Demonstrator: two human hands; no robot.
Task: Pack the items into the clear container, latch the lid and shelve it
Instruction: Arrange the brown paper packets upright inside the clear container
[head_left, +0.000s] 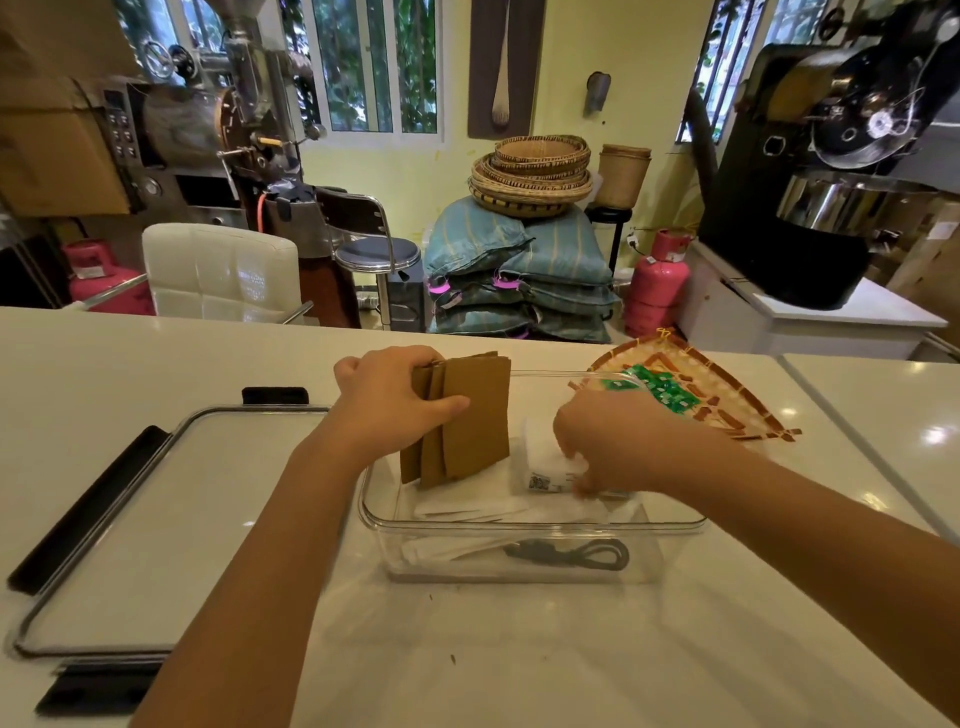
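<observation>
My left hand (387, 400) pinches the brown sleeves (462, 421) upright, clearing room in the clear container (519, 527). My right hand (597, 441), fingers curled, presses white packets (540, 467) flat; its grip I cannot tell.

On your worktop (519, 649) the container (530, 527) sits straight ahead, its lid (156, 519) flat to the left and a woven tray (727, 395) behind it to the right. Paper packets (467, 501) and a cord (576, 553) lie inside the container.
</observation>
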